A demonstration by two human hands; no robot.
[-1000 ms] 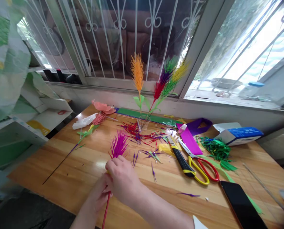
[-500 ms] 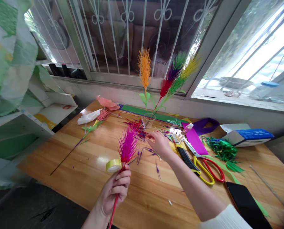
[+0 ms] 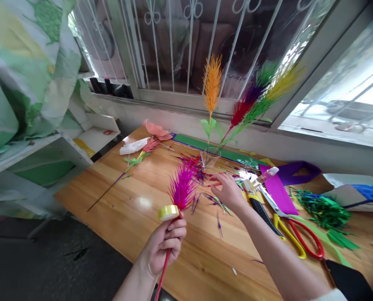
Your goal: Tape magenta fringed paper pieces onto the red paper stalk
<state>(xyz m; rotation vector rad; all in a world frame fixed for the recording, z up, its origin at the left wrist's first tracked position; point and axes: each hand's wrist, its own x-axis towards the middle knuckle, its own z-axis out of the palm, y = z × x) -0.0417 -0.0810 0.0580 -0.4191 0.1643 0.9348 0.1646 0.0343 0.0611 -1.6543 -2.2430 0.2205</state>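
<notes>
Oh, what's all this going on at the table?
A person's left hand holds a red stem topped by a magenta plume, with a yellow tape roll by its fingertips. The right hand is at the loose red and purple scraps; whether it grips one is unclear. Beyond, an orange plume stands in a clear cup.

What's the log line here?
Left hand: holds red stem of magenta plume | right hand: at red clippings, grip unclear | tape: by plume base

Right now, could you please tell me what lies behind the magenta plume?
Red and purple scraps show beyond the magenta plume on the wooden table; whatever it covers cannot be seen.
</notes>
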